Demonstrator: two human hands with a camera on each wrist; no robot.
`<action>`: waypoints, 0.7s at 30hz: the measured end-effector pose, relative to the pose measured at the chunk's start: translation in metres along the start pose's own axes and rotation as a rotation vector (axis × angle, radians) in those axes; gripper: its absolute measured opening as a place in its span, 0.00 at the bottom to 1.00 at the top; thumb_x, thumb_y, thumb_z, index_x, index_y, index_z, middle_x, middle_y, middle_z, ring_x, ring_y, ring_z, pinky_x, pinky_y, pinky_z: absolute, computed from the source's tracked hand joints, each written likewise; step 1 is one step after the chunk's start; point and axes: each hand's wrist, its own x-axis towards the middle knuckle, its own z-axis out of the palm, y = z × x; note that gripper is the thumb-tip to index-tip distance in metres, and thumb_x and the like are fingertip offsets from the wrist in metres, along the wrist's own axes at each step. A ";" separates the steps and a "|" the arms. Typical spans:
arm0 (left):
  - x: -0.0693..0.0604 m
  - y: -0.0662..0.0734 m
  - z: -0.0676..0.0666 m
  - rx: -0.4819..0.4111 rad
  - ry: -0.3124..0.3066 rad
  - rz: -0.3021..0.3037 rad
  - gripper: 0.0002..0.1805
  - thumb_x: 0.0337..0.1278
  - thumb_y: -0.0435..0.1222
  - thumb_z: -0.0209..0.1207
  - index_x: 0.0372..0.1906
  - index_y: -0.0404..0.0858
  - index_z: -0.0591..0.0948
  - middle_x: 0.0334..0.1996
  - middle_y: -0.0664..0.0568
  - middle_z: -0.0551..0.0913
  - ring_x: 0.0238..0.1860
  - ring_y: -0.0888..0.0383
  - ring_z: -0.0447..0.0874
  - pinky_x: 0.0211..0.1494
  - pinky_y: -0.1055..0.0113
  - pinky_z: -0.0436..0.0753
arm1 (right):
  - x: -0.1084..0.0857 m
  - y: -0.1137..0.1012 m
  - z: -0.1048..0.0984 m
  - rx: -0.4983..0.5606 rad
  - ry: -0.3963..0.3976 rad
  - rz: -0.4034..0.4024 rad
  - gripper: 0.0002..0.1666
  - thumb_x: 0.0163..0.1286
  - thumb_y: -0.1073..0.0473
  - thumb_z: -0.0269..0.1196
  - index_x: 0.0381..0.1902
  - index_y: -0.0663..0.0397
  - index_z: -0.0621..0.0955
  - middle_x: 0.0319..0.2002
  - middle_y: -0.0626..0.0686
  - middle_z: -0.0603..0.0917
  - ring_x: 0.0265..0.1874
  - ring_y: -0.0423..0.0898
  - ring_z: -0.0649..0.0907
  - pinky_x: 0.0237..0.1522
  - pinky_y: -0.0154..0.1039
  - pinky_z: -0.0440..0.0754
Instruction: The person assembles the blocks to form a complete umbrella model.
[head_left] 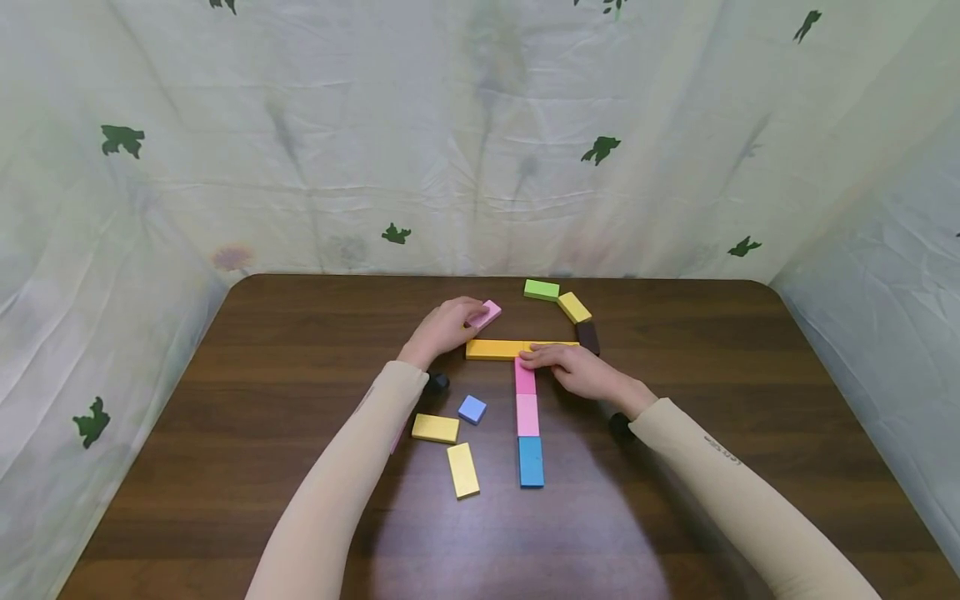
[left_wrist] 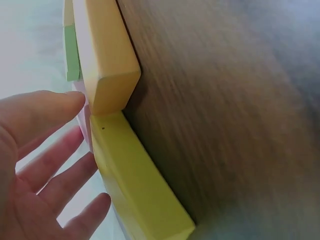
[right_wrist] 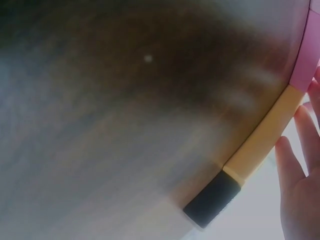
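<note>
A row of orange blocks (head_left: 495,350) lies crosswise on the table, with a column of two pink blocks (head_left: 527,414) and a blue block (head_left: 531,462) running down from it. My left hand (head_left: 442,327) pinches another pink block (head_left: 489,312) beyond the row's left end. In the left wrist view a yellow block (left_wrist: 145,185) meets the orange end beneath this hand; the head view hides it. My right hand (head_left: 581,371) rests its outstretched fingers where the orange row joins the pink column. A black block (right_wrist: 212,200) adjoins the row's right end.
A green block (head_left: 542,289) and a yellow block (head_left: 574,307) curve round at the back right. Loose yellow blocks (head_left: 436,428) and a small blue block (head_left: 472,409) lie left of the column. A white curtain (head_left: 322,167) hangs behind the table (head_left: 247,400).
</note>
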 end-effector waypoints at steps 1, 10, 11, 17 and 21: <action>0.002 0.001 0.000 0.005 0.001 -0.008 0.23 0.60 0.32 0.58 0.61 0.33 0.76 0.58 0.42 0.76 0.58 0.48 0.73 0.62 0.56 0.69 | 0.000 0.000 0.000 -0.002 -0.002 0.002 0.27 0.64 0.77 0.49 0.58 0.60 0.79 0.58 0.53 0.79 0.63 0.51 0.71 0.62 0.49 0.67; 0.012 0.004 0.003 0.047 -0.006 -0.063 0.23 0.59 0.33 0.61 0.60 0.37 0.78 0.56 0.44 0.77 0.54 0.50 0.74 0.60 0.57 0.71 | 0.001 -0.003 -0.001 -0.004 -0.015 0.027 0.27 0.65 0.77 0.49 0.59 0.59 0.78 0.58 0.52 0.79 0.64 0.51 0.71 0.62 0.49 0.66; 0.013 0.004 0.003 0.046 -0.003 -0.065 0.22 0.59 0.32 0.60 0.60 0.37 0.78 0.56 0.45 0.77 0.54 0.51 0.74 0.60 0.57 0.71 | 0.001 -0.003 -0.001 -0.001 -0.016 0.030 0.27 0.65 0.77 0.49 0.59 0.59 0.78 0.58 0.52 0.79 0.64 0.51 0.71 0.62 0.49 0.66; 0.017 0.006 0.003 0.028 0.006 -0.076 0.21 0.60 0.29 0.58 0.60 0.37 0.78 0.55 0.44 0.76 0.53 0.51 0.74 0.61 0.58 0.70 | 0.000 -0.002 0.000 0.002 -0.012 0.031 0.27 0.65 0.77 0.49 0.59 0.60 0.78 0.58 0.52 0.79 0.64 0.50 0.71 0.62 0.48 0.66; 0.022 0.006 0.001 0.027 0.016 -0.063 0.21 0.61 0.29 0.57 0.60 0.37 0.78 0.55 0.43 0.76 0.53 0.50 0.74 0.61 0.58 0.70 | 0.000 -0.002 0.000 0.006 -0.011 0.034 0.27 0.65 0.77 0.49 0.59 0.60 0.78 0.58 0.52 0.79 0.64 0.50 0.71 0.63 0.48 0.66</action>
